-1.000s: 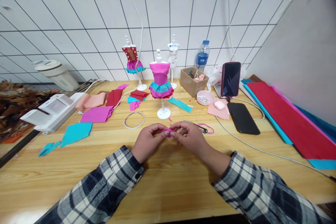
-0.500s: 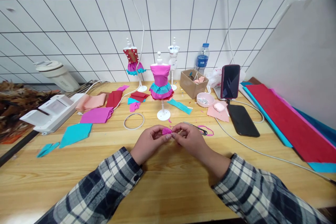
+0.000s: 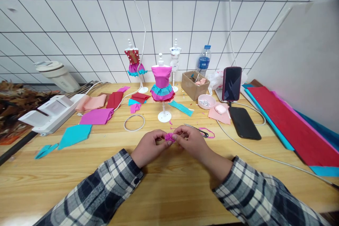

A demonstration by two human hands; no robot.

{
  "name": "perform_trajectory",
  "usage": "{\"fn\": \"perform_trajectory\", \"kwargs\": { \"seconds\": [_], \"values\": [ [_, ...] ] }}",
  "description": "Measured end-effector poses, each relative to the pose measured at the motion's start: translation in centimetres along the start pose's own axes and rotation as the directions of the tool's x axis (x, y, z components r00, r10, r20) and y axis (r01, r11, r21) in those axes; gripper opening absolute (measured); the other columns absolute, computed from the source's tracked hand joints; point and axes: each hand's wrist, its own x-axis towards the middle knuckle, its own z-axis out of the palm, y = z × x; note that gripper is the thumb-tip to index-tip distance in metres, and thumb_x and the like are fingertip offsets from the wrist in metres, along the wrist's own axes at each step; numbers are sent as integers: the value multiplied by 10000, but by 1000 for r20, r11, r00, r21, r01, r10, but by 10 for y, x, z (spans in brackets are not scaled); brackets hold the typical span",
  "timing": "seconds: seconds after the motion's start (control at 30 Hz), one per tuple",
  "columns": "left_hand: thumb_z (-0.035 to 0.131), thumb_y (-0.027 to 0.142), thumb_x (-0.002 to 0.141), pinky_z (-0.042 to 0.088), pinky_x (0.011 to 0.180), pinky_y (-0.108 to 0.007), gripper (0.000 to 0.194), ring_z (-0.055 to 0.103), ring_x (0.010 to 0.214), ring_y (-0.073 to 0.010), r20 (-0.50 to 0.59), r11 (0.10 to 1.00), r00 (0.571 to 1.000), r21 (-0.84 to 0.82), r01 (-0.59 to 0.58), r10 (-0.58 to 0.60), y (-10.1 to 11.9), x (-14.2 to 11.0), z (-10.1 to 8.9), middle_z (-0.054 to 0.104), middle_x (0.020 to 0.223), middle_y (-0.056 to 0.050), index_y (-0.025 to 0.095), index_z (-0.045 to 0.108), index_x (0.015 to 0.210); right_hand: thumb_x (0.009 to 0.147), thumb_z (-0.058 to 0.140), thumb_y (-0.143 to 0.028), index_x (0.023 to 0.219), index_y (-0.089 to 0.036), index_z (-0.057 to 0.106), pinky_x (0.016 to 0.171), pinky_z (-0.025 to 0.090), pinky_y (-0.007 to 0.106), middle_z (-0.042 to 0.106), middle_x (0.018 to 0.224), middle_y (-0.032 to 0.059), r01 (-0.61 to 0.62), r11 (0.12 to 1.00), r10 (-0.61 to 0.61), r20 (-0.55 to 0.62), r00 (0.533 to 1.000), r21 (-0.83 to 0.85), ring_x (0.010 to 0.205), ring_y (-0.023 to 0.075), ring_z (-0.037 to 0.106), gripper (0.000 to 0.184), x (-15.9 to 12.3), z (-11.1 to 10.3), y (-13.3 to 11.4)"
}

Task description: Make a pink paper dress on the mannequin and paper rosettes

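Between my hands is a small gathered piece of magenta crepe paper (image 3: 169,137). My left hand (image 3: 151,147) pinches its left side with thumb and fingers. On the other side, my right hand (image 3: 191,142) is closed on it too, thumb tip against the paper. Scissors (image 3: 202,132) with dark handles lie just beyond my right hand, beside a thin magenta paper strip (image 3: 211,133). Straight ahead stands a mini dress form (image 3: 161,77) in a magenta top with a turquoise, magenta and red ruffled skirt.
Two more dress forms, one dressed (image 3: 132,58) and one white (image 3: 175,56), stand behind. Coloured paper pieces (image 3: 75,135) and a tape ring (image 3: 134,123) lie left. A cardboard box (image 3: 194,85), bead bowl (image 3: 207,101), phone (image 3: 244,123) and cable (image 3: 265,153) are at right.
The magenta paper is now more bunched and sits slightly lower, with more of it showing between my fingertips. Both hands keep their pinch; the surroundings are unchanged.
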Motion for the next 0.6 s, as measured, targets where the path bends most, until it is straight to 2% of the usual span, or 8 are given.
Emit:
{"fn": "perform_trajectory", "kwargs": {
  "seconds": [0.2,0.33,0.6],
  "values": [
    [660,420,767,492,709,-280,267,631,743,-184,-36,998,998,-33,51,-52,2,1,-4,717,782,-46,157,704,775,750,657,-342,932,-177,680,519,491,231,704,811,44,-21,1000,21,-2,1000,11,594,125,612,246,0,-1,1],
    [664,430,763,490,695,-269,272,630,731,-176,-32,996,997,-65,65,-67,3,1,-3,714,776,-33,161,694,785,762,633,-316,842,-174,695,499,470,227,698,730,35,-36,999,35,21,999,17,578,128,599,174,0,-1,-1],
    [646,386,787,498,784,-288,215,647,835,-200,-12,994,997,79,-73,74,1,1,-5,721,864,-57,187,713,836,764,616,-277,776,-190,670,442,382,202,612,611,-21,-21,992,28,52,998,-126,468,87,484,103,1,-6,0]
  ]
}}
